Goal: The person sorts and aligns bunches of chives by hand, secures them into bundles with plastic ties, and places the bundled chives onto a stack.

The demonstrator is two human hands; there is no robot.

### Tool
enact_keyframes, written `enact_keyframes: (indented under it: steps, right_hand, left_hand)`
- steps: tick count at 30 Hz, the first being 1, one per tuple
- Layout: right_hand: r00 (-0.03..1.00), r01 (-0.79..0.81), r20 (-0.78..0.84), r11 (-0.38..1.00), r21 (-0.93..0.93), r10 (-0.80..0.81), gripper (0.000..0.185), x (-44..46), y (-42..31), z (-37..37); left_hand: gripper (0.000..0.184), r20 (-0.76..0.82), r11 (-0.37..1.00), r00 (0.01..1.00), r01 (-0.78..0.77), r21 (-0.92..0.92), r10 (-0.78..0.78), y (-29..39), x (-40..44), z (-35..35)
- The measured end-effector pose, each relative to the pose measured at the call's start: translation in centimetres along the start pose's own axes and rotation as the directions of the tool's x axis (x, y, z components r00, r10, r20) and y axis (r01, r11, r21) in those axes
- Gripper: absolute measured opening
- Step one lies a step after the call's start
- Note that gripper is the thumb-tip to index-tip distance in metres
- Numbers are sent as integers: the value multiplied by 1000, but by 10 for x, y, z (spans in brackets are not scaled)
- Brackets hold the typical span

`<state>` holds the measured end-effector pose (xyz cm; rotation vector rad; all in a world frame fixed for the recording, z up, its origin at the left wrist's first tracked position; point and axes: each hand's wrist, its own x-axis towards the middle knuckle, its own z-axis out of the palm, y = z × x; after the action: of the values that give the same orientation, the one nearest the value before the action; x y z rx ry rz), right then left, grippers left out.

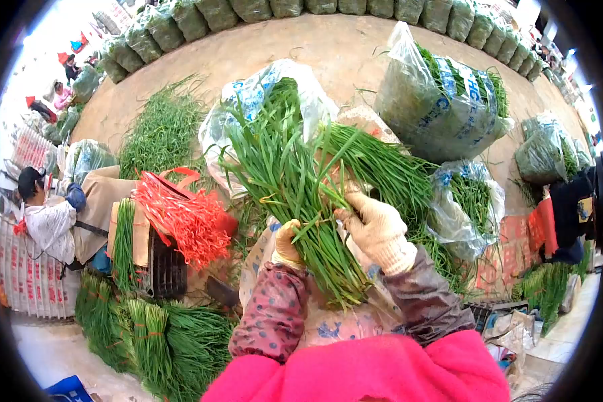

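Observation:
A loose bunch of garlic chives lies across my lap, leaf tips pointing away and pale stem ends toward me. My left hand, in a light knitted glove, is closed around the bunch's left side. On the other side my right hand, gloved too, pinches a few strands between thumb and fingers just above the bunch. Behind, more long chives spread out to the right. Beyond the leaves stands an opened clear plastic bag. Both palms are hidden.
Red plastic strips hang over a dark crate at left. Tied chive bundles lie at lower left. A full plastic sack leans at upper right. Loose greens cover the floor, and a person sits at far left.

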<state>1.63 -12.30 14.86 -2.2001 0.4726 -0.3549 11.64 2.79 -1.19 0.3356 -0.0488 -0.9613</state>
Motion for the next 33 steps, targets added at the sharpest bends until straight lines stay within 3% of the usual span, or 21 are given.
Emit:
enact_keyframes:
  steps: [3, 4, 5, 6, 7, 9, 10, 12, 16, 19, 20, 21, 23, 26, 27, 29, 31, 33]
  right_hand:
    - [983, 184, 9, 965, -185, -186, 22, -18, 5, 4]
    - [988, 100, 143, 951, -293, -60, 24, -24, 2, 3]
    - [963, 33, 258, 913, -406, 80, 28, -31, -3, 0]
    - [960, 68, 276, 914, -400, 49, 34, -37, 2, 3]
    - [933, 42, 340, 905, -423, 116, 36, -43, 5, 1]
    - [851, -6, 477, 912, -410, 220, 37, -48, 10, -5]
    - [849, -6, 480, 912, -411, 222, 37, -51, 13, -6]
    - [841, -6, 521, 966, -258, 145, 40, -56, 22, -4]
    - [747, -42, 625, 954, -296, 227, 41, -55, 30, -7]
    - [778, -55, 602, 974, -218, 179, 42, -44, 34, -27]
    - [761, -159, 567, 938, -309, 315, 46, -36, 28, -33]
    - [804, -250, 478, 930, -270, 354, 62, -30, 27, -35]
    - [897, -133, 386, 964, -229, 216, 76, -23, 30, -29]
    - [956, -78, 269, 986, -146, 115, 77, -9, 9, -10]
    - [918, -209, 313, 968, -142, 244, 75, 0, -12, -10]
    - [952, -199, 273, 957, 210, 139, 89, 10, -18, 2]
    - [972, -167, 188, 979, 116, 144, 84, 17, 0, 31]
    - [999, -29, 28, 957, 288, 22, 72, 25, 4, 45]
  left_hand:
    - [52, 59, 997, 998, -29, -72, 33, -4, -3, -19]
    - [52, 57, 997, 998, -26, -74, 30, -4, -4, -22]
    - [39, 55, 993, 998, 20, -118, -14, -4, -4, -27]
    - [26, 56, 985, 997, 64, -162, -56, -3, -5, -25]
    - [26, 55, 985, 997, 64, -162, -56, -2, -5, -24]
    - [43, 46, 992, 993, 115, -43, -113, -1, -9, -13]
    - [81, 39, 980, 992, 112, 165, -120, -1, -8, 9]
    - [80, 74, 987, 992, 90, 134, -101, -9, -7, 45]
    - [80, 106, 985, 981, 151, 88, -160, -10, -9, 37]
    - [80, 84, 971, 968, 233, 47, -236, -2, -8, 20]
    - [77, 95, 969, 964, 247, 17, -247, -1, -8, 18]
    - [75, 107, 965, 960, 262, -11, -259, 0, -7, 20]
    - [72, 62, 966, 964, 257, 19, -257, 0, -5, 20]
    - [62, -15, 958, 978, 208, 198, -210, -1, -3, 9]
    - [62, -14, 958, 978, 207, 198, -209, -2, -2, 15]
    - [62, 10, 956, 982, 181, 230, -188, -3, -2, 15]
    - [63, 38, 940, 973, 207, 272, -226, -1, 0, 8]
    - [64, -113, 984, 991, 91, 156, -74, -10, -3, 26]
